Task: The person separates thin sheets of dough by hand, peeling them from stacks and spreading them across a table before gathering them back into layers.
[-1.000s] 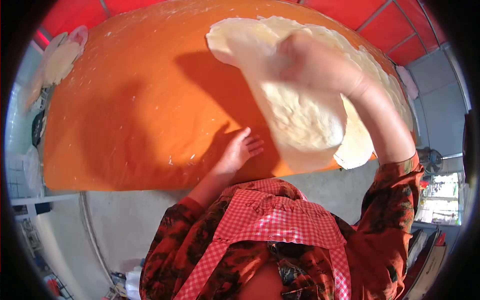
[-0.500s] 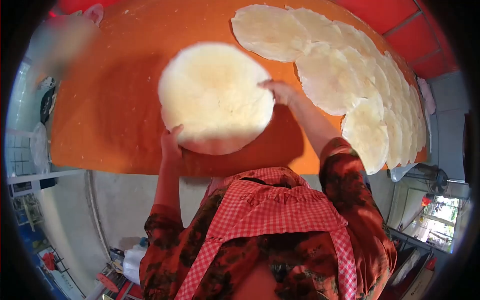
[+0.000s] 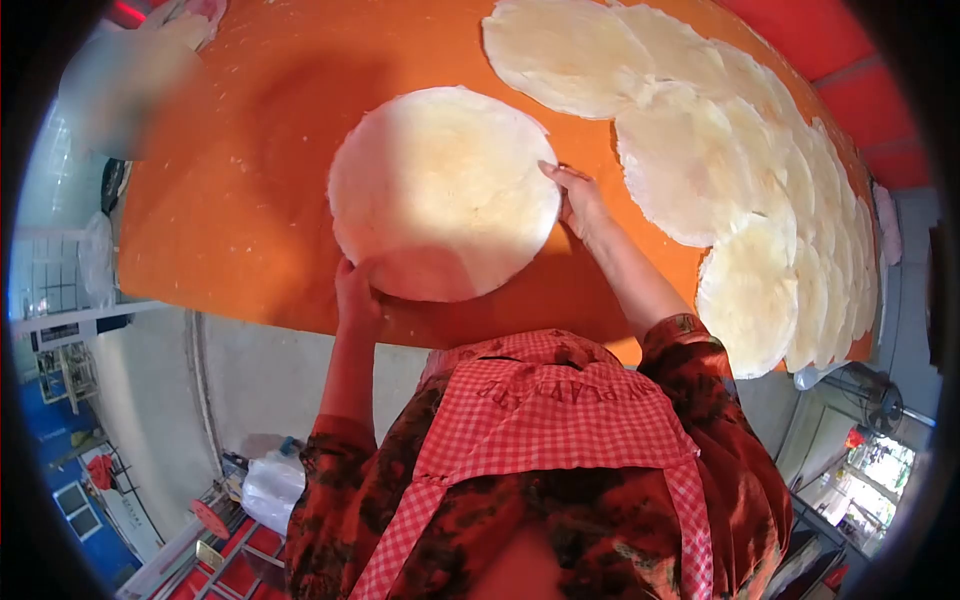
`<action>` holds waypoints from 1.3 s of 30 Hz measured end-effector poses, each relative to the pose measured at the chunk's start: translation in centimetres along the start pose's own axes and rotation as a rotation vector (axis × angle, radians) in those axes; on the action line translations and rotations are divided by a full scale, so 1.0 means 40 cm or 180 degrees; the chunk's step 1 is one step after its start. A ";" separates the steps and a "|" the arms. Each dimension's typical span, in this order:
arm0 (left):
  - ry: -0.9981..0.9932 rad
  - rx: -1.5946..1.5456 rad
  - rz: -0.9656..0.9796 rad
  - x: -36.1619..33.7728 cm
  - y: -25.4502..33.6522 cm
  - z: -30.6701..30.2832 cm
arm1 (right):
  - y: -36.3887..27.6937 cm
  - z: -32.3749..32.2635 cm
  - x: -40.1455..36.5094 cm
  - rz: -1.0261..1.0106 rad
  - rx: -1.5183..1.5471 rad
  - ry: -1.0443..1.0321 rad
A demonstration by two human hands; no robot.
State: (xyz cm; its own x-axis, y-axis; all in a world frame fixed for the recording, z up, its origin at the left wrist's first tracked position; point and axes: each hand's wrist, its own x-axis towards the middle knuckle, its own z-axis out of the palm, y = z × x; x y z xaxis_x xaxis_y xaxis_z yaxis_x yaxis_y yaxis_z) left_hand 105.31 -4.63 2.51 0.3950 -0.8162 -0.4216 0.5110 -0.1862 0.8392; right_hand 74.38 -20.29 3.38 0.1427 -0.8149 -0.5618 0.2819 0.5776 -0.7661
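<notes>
Pale round dough sheet (image 3: pixel 447 190): mid-frame.
Grip: left hand (image 3: pixel 357 297), right hand (image 3: pixel 581 200) holding its edge.
Change: left now sharing hold, likely steadying.

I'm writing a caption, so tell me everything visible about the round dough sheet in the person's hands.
The dough sheet is thin, round and pale cream, slightly yellower toward the middle, with a faintly uneven edge. It looks soft yet lies nearly flat, whole, partly shaded. The left hand holds its lower-left edge, the right hand its right edge. It is over the orange table; whether its underside touches is unclear.
</notes>
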 end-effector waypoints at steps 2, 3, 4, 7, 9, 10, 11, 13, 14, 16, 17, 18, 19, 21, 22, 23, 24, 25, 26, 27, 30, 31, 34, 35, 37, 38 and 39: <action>-0.0199 0.0253 0.0238 -0.001 -0.007 -0.005 | 0.034 -0.051 0.017 0.0275 -0.0077 0.0067; -0.0144 0.0186 0.0197 -0.004 -0.014 -0.011 | 0.065 -0.034 0.002 0.0190 -0.0377 0.0572; -0.0089 0.0119 0.0158 -0.008 -0.021 -0.018 | 0.094 -0.029 0.008 -0.0212 -0.0781 0.0755; 0.0349 -0.0380 -0.0250 -0.004 -0.026 0.008 | 0.151 -0.008 0.065 -0.1303 -0.1872 0.1177; 0.0502 -0.0359 -0.0336 -0.031 -0.014 0.033 | 0.161 0.002 0.069 -0.1593 -0.2257 0.1236; 0.0386 -0.0185 -0.0158 -0.038 -0.033 0.018 | 0.141 0.012 0.048 -0.1549 -0.2298 0.1185; 0.0230 -0.0011 0.0028 -0.036 -0.067 -0.013 | 0.122 0.017 0.036 -0.1530 -0.2329 0.1164; 0.0423 0.0380 0.0128 -0.010 -0.114 -0.038 | 0.154 -0.016 0.088 -0.1676 -0.2351 0.1061; 0.0667 0.0270 -0.0028 -0.057 -0.077 0.033 | 0.155 -0.036 0.117 -0.1385 -0.2170 0.0761; 0.0688 0.0250 0.0038 -0.059 -0.091 0.025 | 0.083 -0.054 0.078 -0.1232 -0.2353 0.0576; 0.0657 0.0236 0.0060 -0.059 -0.092 0.023 | 0.027 -0.066 0.045 -0.1399 -0.2715 0.0706; 0.0642 0.0215 0.0094 -0.059 -0.091 0.027 | -0.031 -0.074 0.025 -0.1570 -0.3079 0.0823; 0.0637 0.0208 0.0123 -0.068 -0.087 0.036 | -0.057 -0.098 0.050 -0.2148 -0.3338 0.0852; 0.0857 0.0308 0.0516 -0.105 -0.088 0.082 | -0.109 -0.142 0.119 -0.3308 -0.3785 0.0926; 0.0973 0.0354 0.0720 -0.126 -0.091 0.105 | -0.148 -0.145 0.125 -0.3383 -0.3744 0.0679; 0.1193 0.0742 0.0982 -0.133 -0.116 0.100 | -0.171 -0.150 0.153 -0.3504 -0.4022 0.0618; 0.1427 0.1125 0.1251 -0.133 -0.157 0.078 | -0.188 -0.151 0.189 -0.3634 -0.4296 0.0552; 0.1669 0.1504 0.1532 -0.140 -0.179 0.069 | -0.200 -0.148 0.227 -0.3777 -0.4561 0.0491; 0.1720 0.1848 0.1833 -0.166 -0.185 0.093 | -0.204 -0.141 0.269 -0.3473 -0.4834 0.0419; 0.1773 0.2197 0.2142 -0.193 -0.198 0.121 | -0.201 -0.139 0.309 -0.3445 -0.5024 0.0445; 0.1574 0.1893 0.2152 -0.274 -0.241 0.163 | -0.194 -0.138 0.422 -0.3201 -0.5730 0.0445; 0.1681 0.2025 0.2026 -0.318 -0.230 0.200 | -0.203 -0.132 0.444 -0.3187 -0.5637 0.0412; 0.1467 0.1970 0.1647 -0.362 -0.239 0.221 | -0.219 -0.129 0.544 -0.2910 -0.5180 0.0216; 0.1225 0.1826 0.1539 -0.360 -0.232 0.234 | -0.231 -0.134 0.639 -0.2680 -0.4867 0.0129; 0.0720 0.1527 0.1292 -0.358 -0.223 0.256 | -0.345 -0.114 0.705 -0.2516 -0.4296 0.0031; 0.0551 0.1321 0.1069 -0.355 -0.214 0.279 | -0.470 -0.091 0.650 -0.2764 -0.4075 0.0005; 0.0366 0.1115 0.0834 -0.339 -0.198 0.317 | -0.594 -0.073 0.578 -0.2961 -0.3986 -0.0017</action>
State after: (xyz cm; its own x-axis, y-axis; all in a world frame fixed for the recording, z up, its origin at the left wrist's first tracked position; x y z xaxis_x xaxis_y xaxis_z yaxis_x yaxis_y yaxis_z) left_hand 86.24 0.97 5.94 0.5688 -0.7982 -0.1982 0.1009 -0.1714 0.9800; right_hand 68.22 -52.70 7.68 0.3777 -0.8944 0.2395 -0.6711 -0.4426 -0.5948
